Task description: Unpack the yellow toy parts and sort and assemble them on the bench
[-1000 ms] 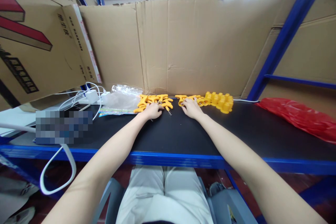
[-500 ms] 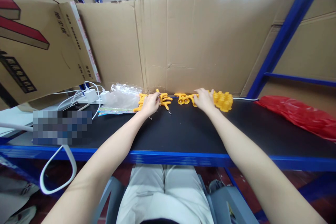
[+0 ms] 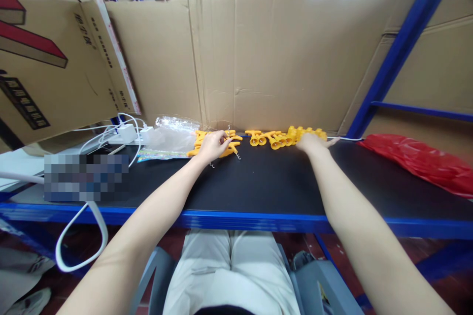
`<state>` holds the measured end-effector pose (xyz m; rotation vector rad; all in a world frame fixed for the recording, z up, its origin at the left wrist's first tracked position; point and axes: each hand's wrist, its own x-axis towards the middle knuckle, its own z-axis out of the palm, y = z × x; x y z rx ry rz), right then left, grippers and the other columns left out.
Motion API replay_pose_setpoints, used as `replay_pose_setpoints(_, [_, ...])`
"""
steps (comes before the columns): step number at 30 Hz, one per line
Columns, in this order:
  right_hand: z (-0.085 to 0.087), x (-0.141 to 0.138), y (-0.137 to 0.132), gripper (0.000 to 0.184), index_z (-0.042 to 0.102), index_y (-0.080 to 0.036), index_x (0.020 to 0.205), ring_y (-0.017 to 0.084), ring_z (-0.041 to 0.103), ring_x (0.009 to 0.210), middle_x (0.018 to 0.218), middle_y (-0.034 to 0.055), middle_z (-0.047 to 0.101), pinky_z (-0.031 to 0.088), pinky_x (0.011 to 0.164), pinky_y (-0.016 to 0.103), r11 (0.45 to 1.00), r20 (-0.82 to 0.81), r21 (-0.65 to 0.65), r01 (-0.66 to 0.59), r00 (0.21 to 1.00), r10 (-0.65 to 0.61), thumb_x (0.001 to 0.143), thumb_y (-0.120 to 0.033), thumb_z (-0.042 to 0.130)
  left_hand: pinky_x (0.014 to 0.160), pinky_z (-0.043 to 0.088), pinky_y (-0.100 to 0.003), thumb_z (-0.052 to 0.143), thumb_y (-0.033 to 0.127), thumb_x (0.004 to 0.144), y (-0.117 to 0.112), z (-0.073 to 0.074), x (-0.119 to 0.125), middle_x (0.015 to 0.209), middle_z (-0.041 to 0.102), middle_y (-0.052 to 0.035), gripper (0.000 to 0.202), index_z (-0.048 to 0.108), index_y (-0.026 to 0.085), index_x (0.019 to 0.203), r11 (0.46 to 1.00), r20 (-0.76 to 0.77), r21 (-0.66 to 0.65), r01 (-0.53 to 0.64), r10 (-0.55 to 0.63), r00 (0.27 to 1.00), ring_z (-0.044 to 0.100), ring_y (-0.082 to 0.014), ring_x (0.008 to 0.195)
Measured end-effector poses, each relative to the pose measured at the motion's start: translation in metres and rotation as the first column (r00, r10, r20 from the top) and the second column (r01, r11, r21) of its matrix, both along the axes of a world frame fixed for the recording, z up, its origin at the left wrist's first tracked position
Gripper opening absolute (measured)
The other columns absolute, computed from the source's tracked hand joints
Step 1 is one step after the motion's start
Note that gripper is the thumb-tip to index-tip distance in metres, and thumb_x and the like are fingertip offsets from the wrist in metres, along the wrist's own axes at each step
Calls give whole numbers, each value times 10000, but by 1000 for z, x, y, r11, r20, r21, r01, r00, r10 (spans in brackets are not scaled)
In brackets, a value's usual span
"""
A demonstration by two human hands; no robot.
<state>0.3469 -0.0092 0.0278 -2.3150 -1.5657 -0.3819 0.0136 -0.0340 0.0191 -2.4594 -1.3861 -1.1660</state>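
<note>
Yellow-handled corkscrews (image 3: 234,147) with bare metal spirals lie in a pile at the back of the black tabletop. My left hand (image 3: 215,145) is closed over this pile, pinching one corkscrew (image 3: 228,130) whose spiral points up; its handle is mostly hidden by my fingers. On the right, my right hand (image 3: 314,143) reaches onto a cluster of yellow bell-shaped pieces (image 3: 295,133), one finger stretched out to the right and the other fingertips partly hidden. Between the hands, several corkscrews with bell-shaped bases (image 3: 275,141) lie in a row.
A clear plastic bag (image 3: 172,138) lies left of the pile. Beyond it are white plugs and cables (image 3: 127,133). A red plastic bag (image 3: 414,162) rests at the right. Cardboard (image 3: 277,59) walls the back, and a blue shelf edge (image 3: 251,220) runs along the front.
My right hand has moved right, from the row of bell-based corkscrews to the cluster of bell pieces. In my left hand, a corkscrew's spiral now stands up.
</note>
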Motion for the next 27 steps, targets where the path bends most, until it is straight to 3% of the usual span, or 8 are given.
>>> replay_pose_setpoints(3, [8, -9, -6, 481, 602, -169, 1203, 411, 418, 1231, 1265, 222, 534, 275, 909, 690, 993, -40, -100, 59, 997, -63, 774, -385, 563, 644, 438, -280, 498, 384, 860, -1, 0, 1, 701, 624, -42, 243, 591, 161, 840, 1000, -2, -21, 10, -10, 1000, 576, -143, 657])
replay_pose_setpoints(8, [19, -37, -19, 393, 647, -127, 1112, 358, 563, 1072, 1128, 228, 612, 419, 861, 535, 995, -43, -96, -21, 999, 17, 762, -297, 589, 619, 430, -267, 486, 390, 853, -1, -1, 2, 703, 624, -31, 242, 586, 172, 822, 998, -24, -61, -2, 0, 1000, 569, -142, 648])
replay_pose_setpoints(13, [15, -55, -24, 298, 690, -130, 1010, 321, 626, 906, 975, 205, 666, 486, 728, 426, 978, -26, -97, -183, 983, 181, 757, -268, 616, 599, 423, -271, 527, 393, 814, 1, -4, 0, 651, 609, -25, 241, 577, 188, 698, 982, -170, -186, -2, -30, 985, 571, -158, 628])
replay_pose_setpoints(19, [10, -63, -24, 261, 690, -127, 958, 282, 651, 849, 889, 148, 686, 493, 723, 359, 906, -62, -231, -356, 934, 351, 743, -272, 660, 630, 434, -272, 555, 352, 799, -2, -3, -2, 656, 651, -16, 196, 657, 188, 830, 928, -220, -367, 56, -146, 965, 601, -170, 646])
replay_pose_setpoints(23, [10, -70, -29, 337, 659, -158, 987, 247, 645, 870, 976, 113, 679, 493, 725, 323, 836, -75, -293, -464, 883, 464, 688, -302, 717, 640, 436, -278, 566, 345, 795, -2, -3, -2, 674, 670, -26, 204, 677, 184, 853, 926, -212, -372, 64, -152, 965, 610, -173, 654])
replay_pose_setpoints(27, [12, -81, -36, 387, 618, -154, 1012, 238, 624, 925, 1052, 106, 653, 483, 745, 307, 802, -104, -318, -505, 860, 500, 680, -318, 731, 637, 435, -283, 578, 339, 787, 0, -4, -2, 693, 674, -28, 204, 684, 190, 876, 925, -206, -372, 79, -165, 964, 610, -170, 647])
